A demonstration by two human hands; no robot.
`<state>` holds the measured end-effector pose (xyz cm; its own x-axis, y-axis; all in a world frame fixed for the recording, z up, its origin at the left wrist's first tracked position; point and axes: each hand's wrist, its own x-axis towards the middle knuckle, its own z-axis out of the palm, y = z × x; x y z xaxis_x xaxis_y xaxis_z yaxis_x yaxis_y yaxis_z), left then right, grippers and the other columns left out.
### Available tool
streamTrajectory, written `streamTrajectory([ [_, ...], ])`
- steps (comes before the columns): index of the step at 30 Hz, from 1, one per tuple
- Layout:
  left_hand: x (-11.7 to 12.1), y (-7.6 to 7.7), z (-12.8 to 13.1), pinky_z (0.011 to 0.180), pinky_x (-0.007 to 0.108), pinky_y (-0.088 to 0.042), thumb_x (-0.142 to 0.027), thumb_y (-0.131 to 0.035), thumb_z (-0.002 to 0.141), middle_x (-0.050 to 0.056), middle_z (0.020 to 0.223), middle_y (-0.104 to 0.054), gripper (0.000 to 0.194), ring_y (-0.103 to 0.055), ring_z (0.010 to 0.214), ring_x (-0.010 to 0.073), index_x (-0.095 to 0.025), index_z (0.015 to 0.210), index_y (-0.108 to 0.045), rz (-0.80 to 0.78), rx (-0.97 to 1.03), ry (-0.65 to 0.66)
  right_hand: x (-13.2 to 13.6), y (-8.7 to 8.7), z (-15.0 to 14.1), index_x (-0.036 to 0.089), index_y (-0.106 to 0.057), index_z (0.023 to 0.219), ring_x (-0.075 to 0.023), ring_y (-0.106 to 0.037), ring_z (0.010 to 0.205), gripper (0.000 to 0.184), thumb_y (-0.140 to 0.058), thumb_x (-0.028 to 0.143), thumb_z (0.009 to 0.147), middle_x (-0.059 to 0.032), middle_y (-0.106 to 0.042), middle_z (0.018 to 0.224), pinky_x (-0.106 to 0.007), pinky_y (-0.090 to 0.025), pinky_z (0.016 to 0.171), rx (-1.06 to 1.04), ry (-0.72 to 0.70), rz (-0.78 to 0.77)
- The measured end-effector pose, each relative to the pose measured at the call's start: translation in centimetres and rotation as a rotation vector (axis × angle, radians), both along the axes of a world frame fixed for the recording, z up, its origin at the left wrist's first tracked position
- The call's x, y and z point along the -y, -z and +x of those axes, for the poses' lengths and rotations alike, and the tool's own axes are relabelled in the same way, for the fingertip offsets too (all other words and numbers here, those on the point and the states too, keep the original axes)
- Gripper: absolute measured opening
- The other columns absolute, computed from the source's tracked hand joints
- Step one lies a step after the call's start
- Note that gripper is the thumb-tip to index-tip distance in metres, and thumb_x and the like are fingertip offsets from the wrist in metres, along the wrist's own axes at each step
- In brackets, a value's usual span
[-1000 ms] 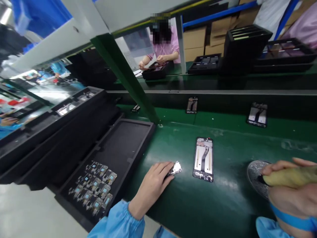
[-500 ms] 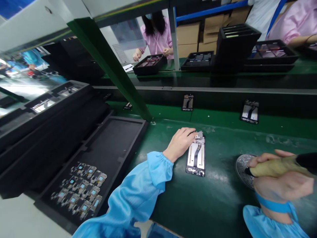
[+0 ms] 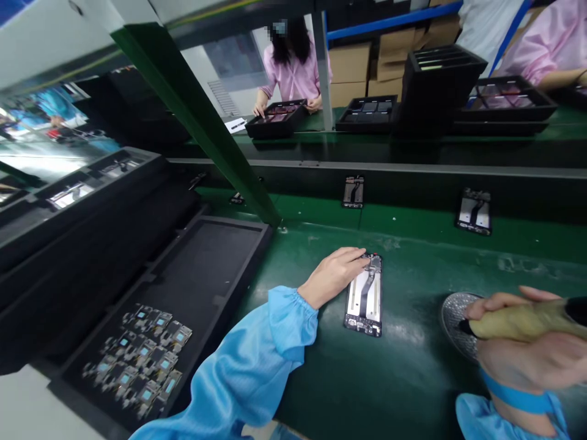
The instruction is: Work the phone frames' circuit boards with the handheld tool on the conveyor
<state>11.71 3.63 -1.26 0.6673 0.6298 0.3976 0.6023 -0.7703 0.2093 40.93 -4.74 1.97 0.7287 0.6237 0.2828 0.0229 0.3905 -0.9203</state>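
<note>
My left hand [image 3: 337, 275] rests on the upper left of an opened phone [image 3: 364, 299], its fingers closed over the edge near the circuit board. The phone lies flat on the green bench, showing a pale back plate and a dark ribbon cable. Part of its top end is hidden by my fingertips. At the right, my right hand [image 3: 527, 360] wraps around a screwdriver [image 3: 518, 321] with a yellowish taped grip and black ends. Its dark tip points into a round, silvery dish [image 3: 461, 305]. What lies in the dish is too small to make out.
A black tray [image 3: 220, 256] on the left holds several small circuit boards [image 3: 144, 351]. More opened phones [image 3: 474, 211] lie on the green strip behind. A green post [image 3: 197, 122] slants down to the bench. Across the divider, a person in pink handles a black tray [image 3: 277, 119].
The silvery piece raised at the phone's top end no longer shows; a dark board lies flat there. My left fingers have shifted slightly. The phones on the strip sit a little further right.
</note>
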Motion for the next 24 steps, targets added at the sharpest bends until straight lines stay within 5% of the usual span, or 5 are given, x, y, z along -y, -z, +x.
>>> streamTrajectory([
  [8, 1.2, -1.0, 0.9, 0.117, 0.051, -0.052, -0.034, -0.061, 0.109, 0.014, 0.156, -0.057, 0.038, -0.055, 0.143, 0.0313, -0.023, 0.144, -0.066, -0.138, -0.021, -0.131, -0.6, 0.1, -0.4, 0.018, -0.066, 0.09, -0.0238, -0.053, 0.037, 0.053, -0.061, 0.068, 0.074, -0.0046, -0.06, 0.056, -0.036, -0.043, 0.036, 0.03, -0.079, 0.129],
  [17, 7.0, -1.3, 5.1, 0.097, 0.044, -0.055, -0.035, -0.059, 0.11, 0.011, 0.132, -0.067, 0.026, -0.063, 0.115, 0.0265, -0.025, 0.126, -0.076, -0.22, 0.067, 0.145, -0.6, -0.5, -1.1, 0.02, -0.063, 0.098, -0.0181, -0.052, 0.039, 0.054, -0.052, 0.072, 0.093, 0.0018, -0.058, 0.06, -0.031, -0.043, 0.037, 0.183, -0.074, 0.171],
  [24, 7.3, -1.7, 5.8, 0.095, 0.041, -0.051, -0.035, -0.059, 0.11, 0.011, 0.132, -0.066, 0.027, -0.062, 0.116, 0.0263, -0.025, 0.129, -0.075, -0.264, 0.036, 0.175, 0.3, -1.9, -1.3, 0.024, -0.063, 0.107, -0.0207, -0.056, 0.045, 0.056, -0.047, 0.077, 0.095, 0.0006, -0.062, 0.068, -0.037, -0.05, 0.042, 0.125, -0.26, 0.264],
])
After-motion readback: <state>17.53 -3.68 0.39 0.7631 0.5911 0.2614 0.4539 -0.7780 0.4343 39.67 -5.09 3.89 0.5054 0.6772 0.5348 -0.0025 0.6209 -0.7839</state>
